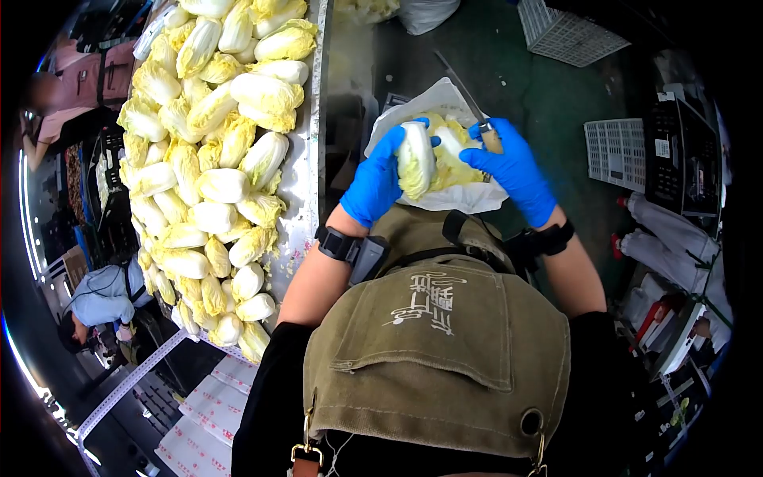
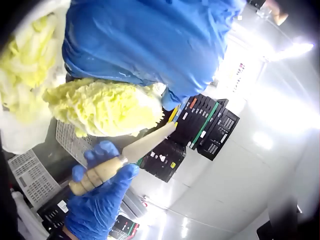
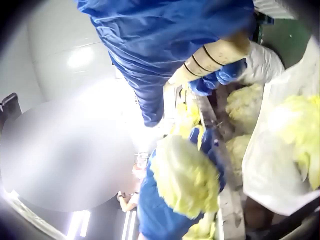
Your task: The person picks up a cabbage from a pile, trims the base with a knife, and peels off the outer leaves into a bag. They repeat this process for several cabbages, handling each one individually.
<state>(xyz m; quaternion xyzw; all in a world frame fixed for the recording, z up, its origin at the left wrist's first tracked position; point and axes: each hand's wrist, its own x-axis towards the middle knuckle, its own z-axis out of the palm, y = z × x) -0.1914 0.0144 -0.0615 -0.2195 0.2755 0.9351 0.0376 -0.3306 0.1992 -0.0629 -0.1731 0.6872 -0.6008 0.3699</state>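
Note:
Both hands wear blue gloves. My left hand grips a napa cabbage, its white base up and its yellow leaves toward my body. In my right hand is a knife, gripped by its ribbed wooden handle; the blade points up and away from me in the head view. Below both hands an open white sack holds loose yellow-white cabbage leaves. The right wrist view shows the cabbage resting in the left palm, apart from the knife.
At my left a metal table bears a large heap of napa cabbages. White plastic crates stand on the floor to the right, beside a black crate. Two people are beyond the table, one in a light blue shirt.

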